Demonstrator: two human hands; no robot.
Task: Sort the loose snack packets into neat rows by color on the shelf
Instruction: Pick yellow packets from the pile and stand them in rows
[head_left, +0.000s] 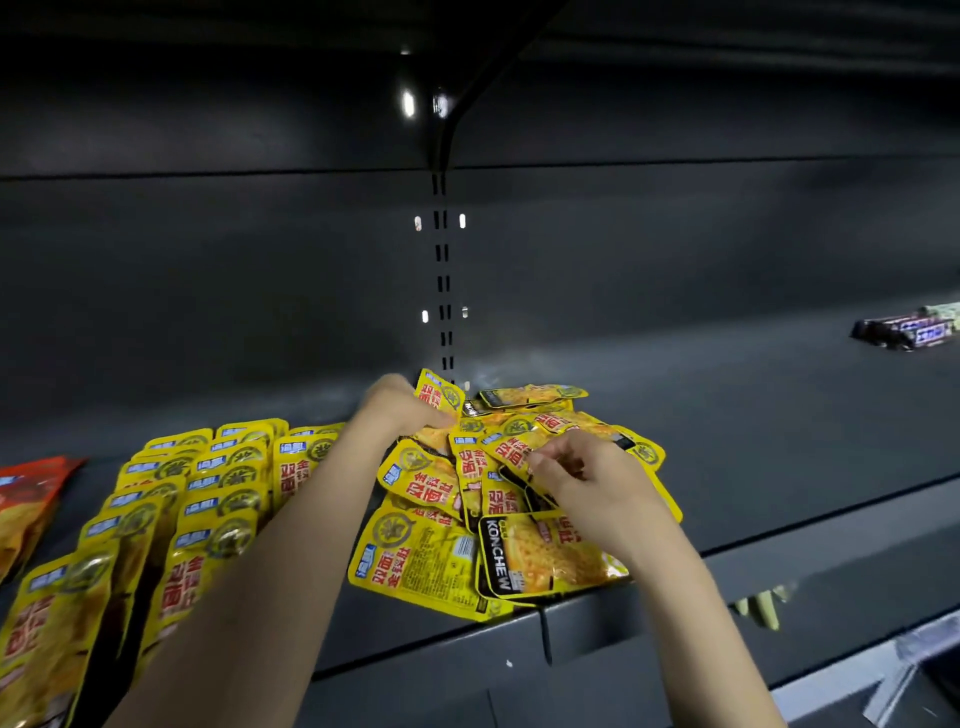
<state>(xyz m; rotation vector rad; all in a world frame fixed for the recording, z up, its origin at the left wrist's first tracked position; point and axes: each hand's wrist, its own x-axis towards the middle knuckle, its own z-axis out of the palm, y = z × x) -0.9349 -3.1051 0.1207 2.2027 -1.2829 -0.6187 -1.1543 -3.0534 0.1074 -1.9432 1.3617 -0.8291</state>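
A loose heap of yellow snack packets (431, 551) lies on the dark shelf (779, 415) in the middle. To its left, yellow packets stand in overlapping rows (208, 499). My left hand (400, 410) grips an upright yellow packet (439, 395) at the back of the heap. My right hand (587, 478) pinches the edge of another yellow packet (511, 452) on top of the heap. A packet with a black "KONCHEW" band (545, 561) lies at the heap's front.
A red-orange packet (26, 504) lies at the far left. Dark wrapped bars (909, 330) sit at the far right of the shelf. The shelf's front lip (597, 623) runs below the heap. A slotted upright (441, 270) divides the back wall.
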